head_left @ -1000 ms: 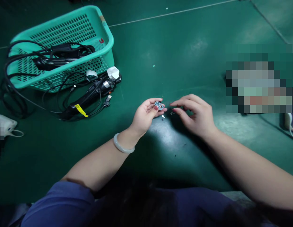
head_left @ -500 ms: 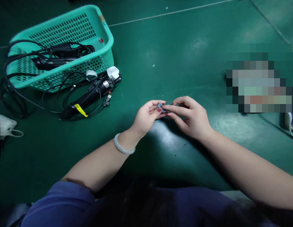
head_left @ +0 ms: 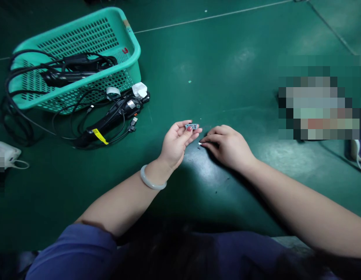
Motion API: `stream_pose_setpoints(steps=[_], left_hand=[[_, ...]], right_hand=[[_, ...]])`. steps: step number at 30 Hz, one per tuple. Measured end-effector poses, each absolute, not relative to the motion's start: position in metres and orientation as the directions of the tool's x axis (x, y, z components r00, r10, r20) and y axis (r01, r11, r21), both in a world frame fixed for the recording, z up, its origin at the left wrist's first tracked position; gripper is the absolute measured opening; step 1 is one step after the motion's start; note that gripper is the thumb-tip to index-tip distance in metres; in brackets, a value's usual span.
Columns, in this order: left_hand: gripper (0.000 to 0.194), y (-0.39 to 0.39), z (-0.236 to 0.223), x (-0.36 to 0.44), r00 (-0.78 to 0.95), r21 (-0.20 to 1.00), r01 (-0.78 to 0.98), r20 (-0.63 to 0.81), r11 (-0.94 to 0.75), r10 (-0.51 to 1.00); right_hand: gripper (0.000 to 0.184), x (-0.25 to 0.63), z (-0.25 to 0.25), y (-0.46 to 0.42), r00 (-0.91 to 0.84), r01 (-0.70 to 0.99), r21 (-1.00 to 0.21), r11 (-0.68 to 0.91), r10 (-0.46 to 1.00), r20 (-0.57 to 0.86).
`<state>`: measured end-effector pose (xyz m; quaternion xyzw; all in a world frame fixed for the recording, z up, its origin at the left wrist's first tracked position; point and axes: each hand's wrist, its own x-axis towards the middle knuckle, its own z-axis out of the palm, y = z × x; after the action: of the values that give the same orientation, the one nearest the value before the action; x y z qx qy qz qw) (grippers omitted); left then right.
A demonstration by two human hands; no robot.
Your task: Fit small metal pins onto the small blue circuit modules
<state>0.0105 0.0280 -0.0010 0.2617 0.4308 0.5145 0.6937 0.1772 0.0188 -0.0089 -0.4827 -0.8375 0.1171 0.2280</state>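
Note:
Between its thumb and fingers, my left hand (head_left: 175,143) holds a small grey-blue piece with dark marks (head_left: 192,126), which looks like a little circuit board. A pale bangle circles that wrist. Lower and to the right, my right hand (head_left: 228,146) is closed in a pinch close to the green table surface (head_left: 227,81). A tiny white piece (head_left: 200,144) shows at its fingertips; what kind of thing it is I cannot make out. The two hands are apart.
At the left stands a turquoise basket (head_left: 133,58) with black cabled devices inside. In front of it lies a black handheld device (head_left: 110,116) with a yellow tag and a USB cable. A white object (head_left: 7,151) is at the left edge; a blurred-out item (head_left: 317,109) lies right.
My hands have separated. The right hand has drawn down off the grey-blue piece with a tiny white bit at its fingertips. The left hand has shifted slightly left and tilted the piece.

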Motion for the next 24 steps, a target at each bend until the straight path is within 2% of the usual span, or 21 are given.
stream_pose_setpoints(steps=[5,10,14,19,24], left_hand=[[0.016,0.027,-0.002,0.013,0.103,0.84,-0.427,-0.322,0.334,0.941],[0.023,0.025,-0.004,0.016,0.126,0.867,-0.372,-0.307,0.332,0.943],[0.025,0.022,-0.005,0.017,0.175,0.906,-0.302,-0.254,0.298,0.951],[0.028,0.02,-0.007,0.016,0.184,0.94,-0.222,-0.223,0.261,0.957],[0.029,0.022,-0.006,0.015,0.184,0.92,-0.269,-0.242,0.286,0.953]], right_hand=[[0.016,0.179,-0.006,0.021,-0.404,0.761,-0.414,0.499,0.864,0.3],[0.012,0.179,0.006,0.018,-0.121,0.677,-0.615,0.403,0.886,0.447],[0.011,0.174,0.011,0.016,-0.106,0.604,-0.678,0.418,0.886,0.452],[0.012,0.17,0.007,0.015,-0.112,0.642,-0.639,0.425,0.876,0.469],[0.012,0.172,0.008,0.015,-0.101,0.676,-0.588,0.444,0.846,0.523]])
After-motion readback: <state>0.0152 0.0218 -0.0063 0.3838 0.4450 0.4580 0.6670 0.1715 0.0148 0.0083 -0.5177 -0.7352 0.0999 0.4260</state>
